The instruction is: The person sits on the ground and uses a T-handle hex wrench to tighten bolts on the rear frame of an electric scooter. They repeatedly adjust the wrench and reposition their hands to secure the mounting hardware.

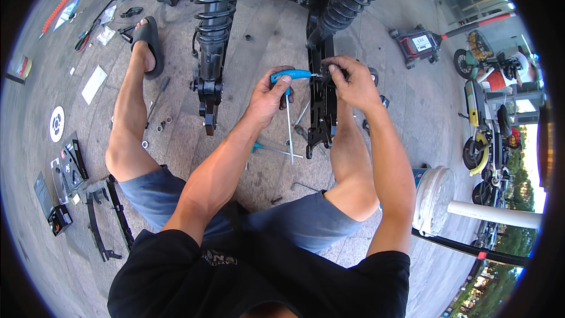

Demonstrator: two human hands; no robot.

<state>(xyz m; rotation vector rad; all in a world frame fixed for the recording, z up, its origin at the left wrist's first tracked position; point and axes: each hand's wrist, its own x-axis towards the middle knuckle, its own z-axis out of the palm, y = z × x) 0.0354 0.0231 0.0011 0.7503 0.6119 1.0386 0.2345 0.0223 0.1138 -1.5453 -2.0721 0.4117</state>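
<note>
While gripping blue T-handle hex key (296,75) in left hand (269,95), pointing short end at black bracket (322,115). At bracket with right hand (355,81), bent fingers; can't tell if pinching anything. Beyond, on floor (397,135): trolley jack (415,46).

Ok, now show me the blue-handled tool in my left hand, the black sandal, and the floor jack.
Held blue-handled tool (298,74): head view, on its blue handle.
Black sandal (152,39): head view, on its upper.
Floor jack (418,45): head view, on its low body.
</note>
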